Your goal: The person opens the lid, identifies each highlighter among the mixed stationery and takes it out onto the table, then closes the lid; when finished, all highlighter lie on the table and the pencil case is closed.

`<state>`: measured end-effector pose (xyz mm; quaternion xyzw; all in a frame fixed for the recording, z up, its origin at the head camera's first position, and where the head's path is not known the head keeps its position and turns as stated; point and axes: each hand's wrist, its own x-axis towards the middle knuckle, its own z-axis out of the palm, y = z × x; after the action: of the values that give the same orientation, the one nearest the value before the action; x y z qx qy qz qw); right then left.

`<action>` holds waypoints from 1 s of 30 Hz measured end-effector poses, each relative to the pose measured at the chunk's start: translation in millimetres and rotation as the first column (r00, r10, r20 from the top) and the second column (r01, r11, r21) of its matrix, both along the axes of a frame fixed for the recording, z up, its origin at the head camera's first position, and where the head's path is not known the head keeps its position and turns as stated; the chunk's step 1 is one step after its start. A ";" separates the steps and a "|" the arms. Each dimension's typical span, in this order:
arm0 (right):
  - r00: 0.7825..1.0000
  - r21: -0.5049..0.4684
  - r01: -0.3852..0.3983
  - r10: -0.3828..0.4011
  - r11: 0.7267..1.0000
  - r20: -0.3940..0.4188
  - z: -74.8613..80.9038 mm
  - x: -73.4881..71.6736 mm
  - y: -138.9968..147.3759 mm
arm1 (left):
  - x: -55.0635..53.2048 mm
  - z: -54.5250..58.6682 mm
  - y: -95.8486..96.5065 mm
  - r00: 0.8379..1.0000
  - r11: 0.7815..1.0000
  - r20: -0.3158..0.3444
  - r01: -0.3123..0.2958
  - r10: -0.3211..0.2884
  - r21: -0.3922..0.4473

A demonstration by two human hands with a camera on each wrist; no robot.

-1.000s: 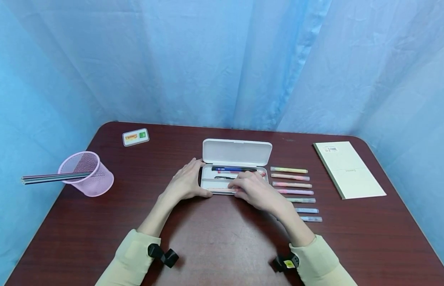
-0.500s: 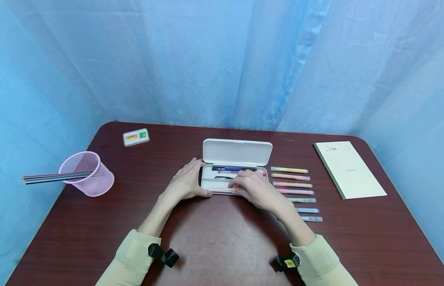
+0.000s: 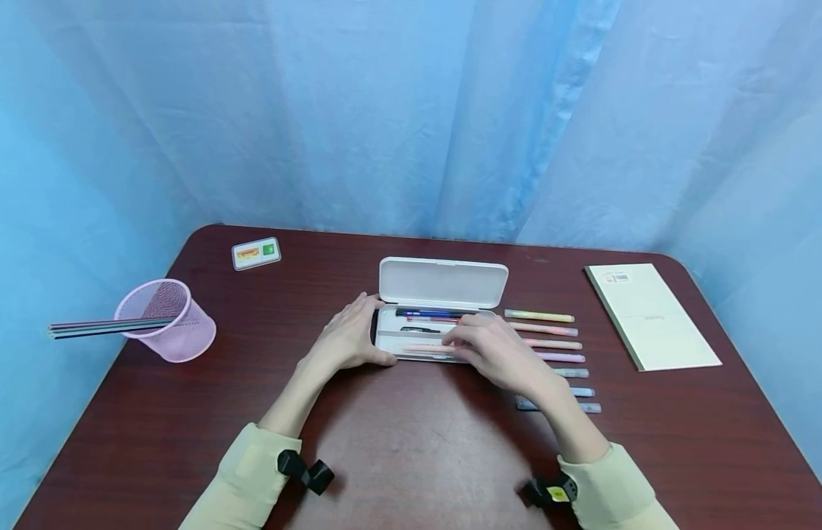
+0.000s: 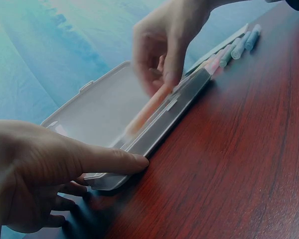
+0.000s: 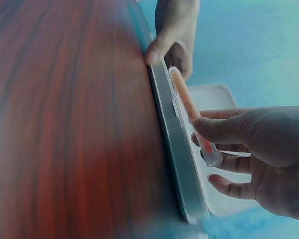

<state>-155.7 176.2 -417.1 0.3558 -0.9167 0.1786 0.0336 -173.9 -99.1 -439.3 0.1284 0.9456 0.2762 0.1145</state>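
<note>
A white pencil case (image 3: 444, 284) lies with its lid raised. At its left end my left hand (image 3: 347, 335) holds it, thumb along the front edge and fingers at the back corner. My right hand (image 3: 493, 350) pinches an orange marker (image 5: 184, 94) between thumb and fingers, over the front compartment. In the left wrist view the orange marker (image 4: 148, 110) slants, its far end low toward the case. Blue and black pens (image 3: 427, 313) and a red pen lie in the back compartment, with a small black item (image 3: 417, 330) in front of them.
Several coloured markers (image 3: 539, 316) lie in a column right of the case, partly behind the right forearm. A cream notebook (image 3: 656, 316) is at the far right. On the left a pink mesh pen cup (image 3: 192, 331) holds thin sticks, with a small white case (image 3: 256, 254) behind.
My right hand has shifted a little right, drawing the orange marker the same way along the front of the case. The left hand keeps its place on the case.
</note>
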 end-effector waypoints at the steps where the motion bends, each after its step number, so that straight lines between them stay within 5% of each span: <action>1: 1.000 -0.002 0.001 -0.001 1.000 0.001 0.3 1.1 6.2 | -0.2 0.0 0.4 1.000 1.000 0.002 -0.001 0.001 0.001; 16: 1.000 -0.077 0.003 -0.005 0.997 -0.022 3.8 32.3 112.0 | -0.3 1.1 0.1 1.000 1.000 0.010 -0.001 0.001 -0.008; 30: 0.976 -0.057 -0.005 0.017 0.998 0.218 17.5 53.2 152.6 | 0.5 1.9 0.3 1.000 1.000 0.013 -0.008 0.008 -0.005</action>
<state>-102.5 328.8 -399.6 0.3380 -0.9076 0.2422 -0.0583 -173.4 -98.8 -437.4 0.1225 0.9460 0.2751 0.1198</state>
